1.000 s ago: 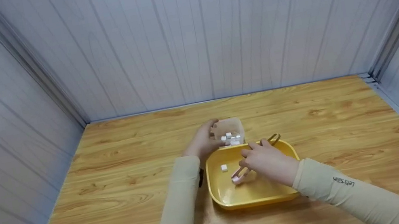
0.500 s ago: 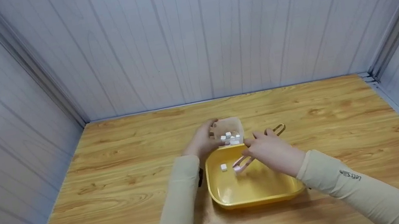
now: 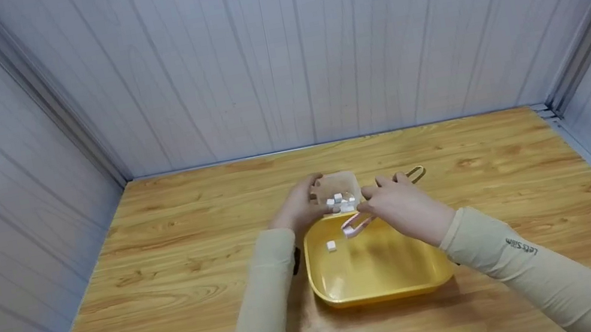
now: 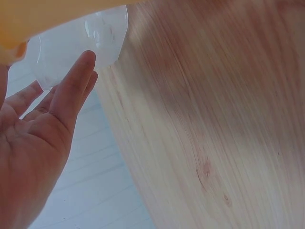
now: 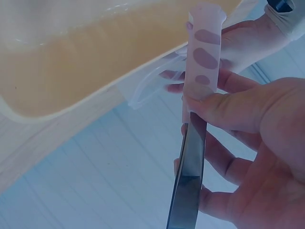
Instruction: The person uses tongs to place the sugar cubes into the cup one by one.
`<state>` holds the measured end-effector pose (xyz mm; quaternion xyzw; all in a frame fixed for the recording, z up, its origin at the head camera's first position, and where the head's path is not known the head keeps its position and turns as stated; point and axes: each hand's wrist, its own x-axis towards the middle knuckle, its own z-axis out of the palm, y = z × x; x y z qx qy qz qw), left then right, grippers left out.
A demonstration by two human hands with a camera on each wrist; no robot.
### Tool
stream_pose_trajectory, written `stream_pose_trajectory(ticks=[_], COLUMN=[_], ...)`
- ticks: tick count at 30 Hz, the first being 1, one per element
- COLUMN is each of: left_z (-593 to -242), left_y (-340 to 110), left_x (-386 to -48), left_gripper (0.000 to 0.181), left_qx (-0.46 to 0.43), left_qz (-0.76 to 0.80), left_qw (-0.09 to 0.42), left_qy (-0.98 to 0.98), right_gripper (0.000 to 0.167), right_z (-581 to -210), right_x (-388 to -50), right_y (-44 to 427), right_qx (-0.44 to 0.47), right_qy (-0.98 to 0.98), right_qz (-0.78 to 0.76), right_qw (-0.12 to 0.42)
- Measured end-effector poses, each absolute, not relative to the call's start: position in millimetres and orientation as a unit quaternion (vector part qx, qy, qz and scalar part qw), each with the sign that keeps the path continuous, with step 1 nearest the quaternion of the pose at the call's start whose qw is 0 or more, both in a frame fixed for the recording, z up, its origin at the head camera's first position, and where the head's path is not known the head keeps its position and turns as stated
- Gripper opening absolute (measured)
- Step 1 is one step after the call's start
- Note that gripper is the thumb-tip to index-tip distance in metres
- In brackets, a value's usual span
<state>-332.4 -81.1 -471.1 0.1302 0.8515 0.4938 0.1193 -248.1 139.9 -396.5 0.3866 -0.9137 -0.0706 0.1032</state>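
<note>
My right hand (image 3: 405, 208) grips a pair of pink-tipped metal tongs (image 5: 206, 57) between thumb and fingers. Their tips hang over the far part of a yellow basin (image 3: 388, 280). Something pale shows at the tips in the head view; whether it is a cube or only the pink end, I cannot tell. One white cube (image 3: 331, 245) lies on the basin floor. My left hand (image 3: 298, 207) holds a small clear plastic container (image 3: 338, 184) from its left side, thumb near and fingers far. Several white cubes (image 3: 337, 198) sit inside it. The left wrist view shows the fingers against the container's wall.
The basin stands on a wood-grain table (image 3: 186, 270), with the container just beyond its far rim. Pale panel walls (image 3: 276, 54) rise behind the table and on both sides.
My right hand has moved away from me with the tongs, whose tips rose from mid-basin toward the far rim. My left hand and the container have stayed in place.
</note>
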Motion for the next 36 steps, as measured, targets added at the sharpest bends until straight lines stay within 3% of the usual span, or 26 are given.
stream_pose_trajectory(ticks=[7, 18, 36], left_z=[-469.0, -473.2, -472.4], left_y=[-80.7, -80.1, -81.2], left_x=[-331.8, -331.1, -334.1], left_gripper=[0.080, 0.082, 0.085], left_qx=[0.123, 0.119, 0.127], left_qz=[0.503, 0.487, 0.485], left_qw=[0.121, 0.115, 0.113], left_qy=[0.847, 0.857, 0.858], right_gripper=[0.038, 0.027, 0.033], right_z=[-389.7, -385.9, -395.7], right_x=[-254.1, -268.6, -286.7], right_y=[139.8, 144.0, 146.4], right_qx=[0.372, 0.337, 0.298], right_qy=[-0.922, -0.936, -0.949], right_qz=[-0.068, -0.041, -0.023], right_qw=[0.088, 0.094, 0.105])
